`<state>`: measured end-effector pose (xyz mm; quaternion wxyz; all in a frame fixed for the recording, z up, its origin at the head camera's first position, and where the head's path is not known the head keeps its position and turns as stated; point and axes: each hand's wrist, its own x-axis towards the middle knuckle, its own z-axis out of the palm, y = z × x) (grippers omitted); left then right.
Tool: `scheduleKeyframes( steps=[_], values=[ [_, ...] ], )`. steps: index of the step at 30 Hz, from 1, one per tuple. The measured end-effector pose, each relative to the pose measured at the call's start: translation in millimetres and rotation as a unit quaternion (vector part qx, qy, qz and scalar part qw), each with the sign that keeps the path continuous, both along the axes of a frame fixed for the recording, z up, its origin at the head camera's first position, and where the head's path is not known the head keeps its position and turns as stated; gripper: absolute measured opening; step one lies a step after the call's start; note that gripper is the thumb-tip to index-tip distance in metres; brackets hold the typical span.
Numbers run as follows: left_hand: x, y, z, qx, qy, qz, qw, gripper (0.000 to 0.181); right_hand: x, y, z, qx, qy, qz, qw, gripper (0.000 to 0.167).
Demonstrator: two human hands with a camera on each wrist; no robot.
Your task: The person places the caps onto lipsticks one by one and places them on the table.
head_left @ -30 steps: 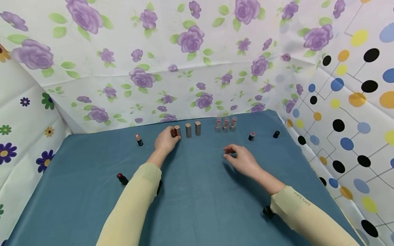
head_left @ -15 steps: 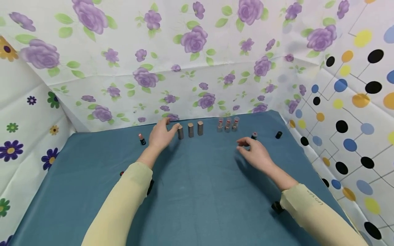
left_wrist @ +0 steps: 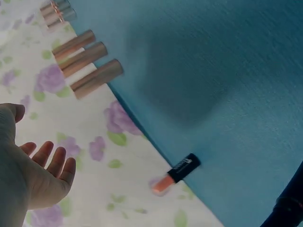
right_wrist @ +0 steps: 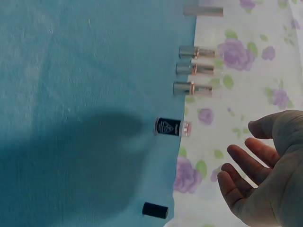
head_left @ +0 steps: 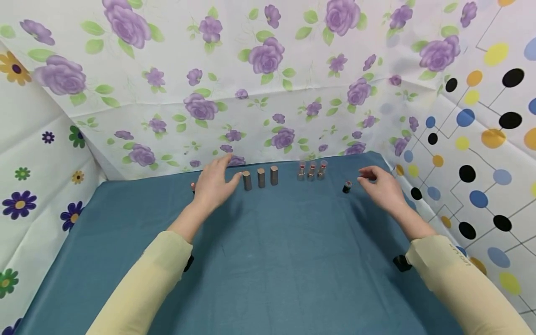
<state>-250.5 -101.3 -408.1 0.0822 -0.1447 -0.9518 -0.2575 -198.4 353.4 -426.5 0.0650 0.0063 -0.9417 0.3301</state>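
My left hand (head_left: 214,184) hovers with fingers spread, holding nothing, just left of a row of three upright bronze lipstick tubes (head_left: 261,177). Partly hidden behind it in the head view stands a coral-tipped lipstick with a black base; the left wrist view shows this coral lipstick (left_wrist: 180,172) whole. Over the right side, my right hand (head_left: 383,188) hangs in the air with relaxed fingers and nothing in them. To its left stands a short black lipstick tube (head_left: 347,187) with a clear top. A black cap (right_wrist: 155,210), covered by the hand in the head view, shows in the right wrist view.
Three clear-capped lipsticks (head_left: 311,170) stand at the back, right of the bronze tubes. A blue cloth (head_left: 268,260) covers the table. Behind it hangs a flowered sheet (head_left: 234,56), with a dotted sheet (head_left: 481,153) along the right.
The left hand has let go of the leftmost bronze tube and drawn back left, spreading its fingers. The right hand has moved right, past the short black tube and over the black cap.
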Motion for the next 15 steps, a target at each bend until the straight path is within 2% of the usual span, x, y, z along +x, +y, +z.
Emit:
scheduleKeyframes(
  steps=[7, 15],
  values=[
    [26.8, 19.3, 7.8, -0.043, 0.024, -0.072, 0.9962, 0.065, -11.5, 4.1, -4.7, 0.010, -0.011, -0.010, 0.9998, 0.044],
    [63.6, 42.5, 10.8, -0.092, 0.038, -0.153, 0.9831, 0.061, -28.8, 3.2, -16.8, 0.030, -0.037, -0.010, 0.9988, 0.046]
  ],
)
